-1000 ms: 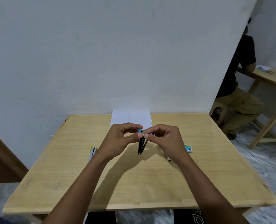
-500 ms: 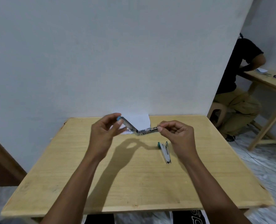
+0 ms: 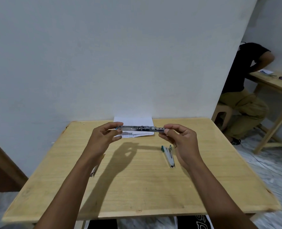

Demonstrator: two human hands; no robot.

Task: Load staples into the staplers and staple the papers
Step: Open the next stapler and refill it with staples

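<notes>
The table carries the work; a second person sits at another table well off to the right, not involved. The left hand and right hand are raised over the far half of the table, each with one end of the stapler. The stapler is swung open almost flat. Its long axis runs left to right across the body, just in front of the papers at the far edge. The left hand takes the blue-tipped end in loosely curved fingertips, the other fingers relaxed. The right hand pinches the opposite end between thumb and forefinger, the rest half curled. Neither hand is nearer; the load is shared. Judgement: loading turns on the channel lying level and face up. No staples are in view. A second stapler lies just below the right hand, teal end away. A third stapler shows partly under the left forearm. Print on the papers and white lettering on the dark garment are not legible; no brand can be read.
</notes>
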